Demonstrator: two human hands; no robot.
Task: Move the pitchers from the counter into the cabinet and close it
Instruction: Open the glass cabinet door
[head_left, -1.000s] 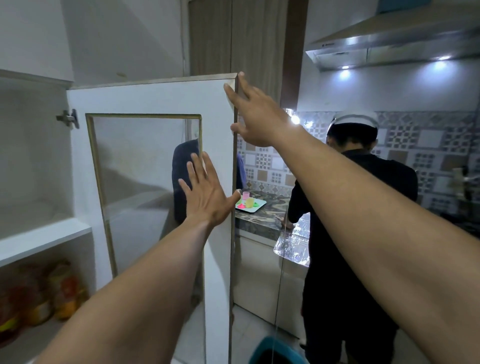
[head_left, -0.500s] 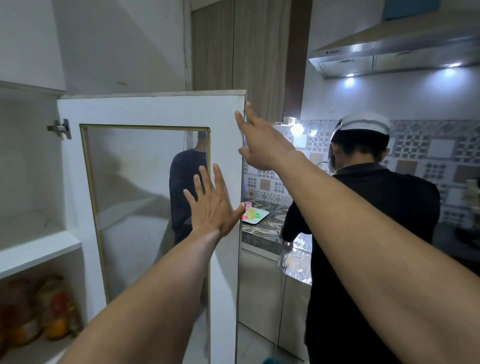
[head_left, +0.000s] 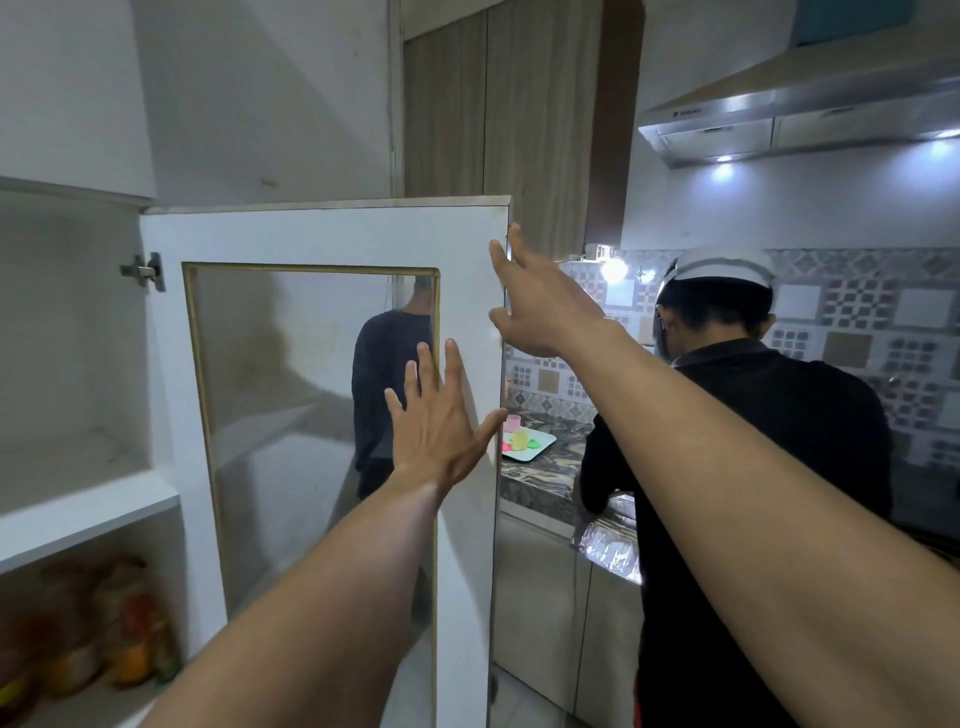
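The cabinet door (head_left: 322, 234) under the left hand (head_left: 441, 431) is white, its glass pane (head_left: 291, 415) edged by a thin gold strip. Left of that hand, the cabinet (head_left: 78, 509) shelves are white, with blurred orange, red and yellow packages (head_left: 104, 639) on the lowest. Right of the left hand, a white tray (head_left: 530, 446) bears pink, yellow and green items on a dark marbled tabletop (head_left: 540, 483). Beyond the right hand (head_left: 545, 306), wall tiles (head_left: 857, 312) show grey, white and tan geometric patterns. The other person (head_left: 743, 493) wears black and a white cap.

No legible text; range hood (head_left: 810, 104) marking unreadable.
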